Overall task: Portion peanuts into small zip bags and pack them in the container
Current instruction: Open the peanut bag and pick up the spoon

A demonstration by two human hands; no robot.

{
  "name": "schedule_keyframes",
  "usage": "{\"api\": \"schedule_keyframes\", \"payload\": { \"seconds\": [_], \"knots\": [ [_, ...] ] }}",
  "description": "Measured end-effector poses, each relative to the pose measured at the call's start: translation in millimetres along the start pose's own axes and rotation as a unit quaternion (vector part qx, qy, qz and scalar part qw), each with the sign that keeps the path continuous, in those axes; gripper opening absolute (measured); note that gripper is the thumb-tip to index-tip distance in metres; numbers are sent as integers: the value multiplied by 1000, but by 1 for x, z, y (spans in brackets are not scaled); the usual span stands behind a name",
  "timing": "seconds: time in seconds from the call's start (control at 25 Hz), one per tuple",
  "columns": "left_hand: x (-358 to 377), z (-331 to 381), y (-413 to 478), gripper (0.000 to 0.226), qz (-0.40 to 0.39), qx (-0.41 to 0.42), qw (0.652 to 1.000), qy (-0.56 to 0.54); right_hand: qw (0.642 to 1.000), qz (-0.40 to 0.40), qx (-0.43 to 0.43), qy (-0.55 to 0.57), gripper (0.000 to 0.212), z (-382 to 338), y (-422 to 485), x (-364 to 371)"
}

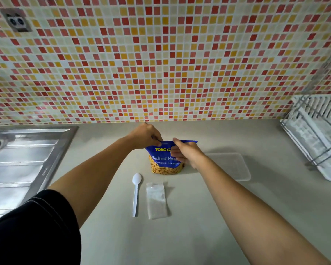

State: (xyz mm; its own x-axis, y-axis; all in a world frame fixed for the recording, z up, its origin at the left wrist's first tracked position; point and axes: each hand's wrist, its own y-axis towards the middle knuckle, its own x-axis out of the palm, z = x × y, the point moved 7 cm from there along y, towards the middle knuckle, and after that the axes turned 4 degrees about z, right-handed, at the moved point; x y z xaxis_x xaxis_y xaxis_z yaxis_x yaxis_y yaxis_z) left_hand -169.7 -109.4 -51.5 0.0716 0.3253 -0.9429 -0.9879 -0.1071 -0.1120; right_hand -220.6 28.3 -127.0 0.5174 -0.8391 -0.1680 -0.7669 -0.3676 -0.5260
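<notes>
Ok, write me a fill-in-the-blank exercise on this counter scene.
1. The white plastic ____ lies just left of the small zip bags.
2. The clear container sits to the ____ of the peanut bag.
3. The left hand and right hand both grip the peanut bag's ____ edge.

Missing words: spoon; right; top.

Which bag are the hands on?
The blue peanut bag, upright: left hand and right hand pinch its top. The clear zip bags lie flat beside the spoon, untouched.
</notes>
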Motion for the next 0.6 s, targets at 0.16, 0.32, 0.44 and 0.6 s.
{"api": "schedule_keyframes", "payload": {
  "seconds": [0.16, 0.32, 0.44, 0.6],
  "knots": [
    [2, -2, 5, 25, -2, -1, 1000, -17, 999, -38, -14, 2, 28, -9, 5, -2],
    [8, -12, 13, 22, -48, -36, 993, -102, 999, -47, 19, -1, 20, -9, 9, -2],
    [13, -9, 21, 31, -55, -58, 988, -130, 994, -66, 66, 52, 14, -6, 8, 0],
    [19, -2, 28, 25, -63, -64, 986, -139, 994, -69, 65, 61, 13, -6, 7, -3]
  ]
}}
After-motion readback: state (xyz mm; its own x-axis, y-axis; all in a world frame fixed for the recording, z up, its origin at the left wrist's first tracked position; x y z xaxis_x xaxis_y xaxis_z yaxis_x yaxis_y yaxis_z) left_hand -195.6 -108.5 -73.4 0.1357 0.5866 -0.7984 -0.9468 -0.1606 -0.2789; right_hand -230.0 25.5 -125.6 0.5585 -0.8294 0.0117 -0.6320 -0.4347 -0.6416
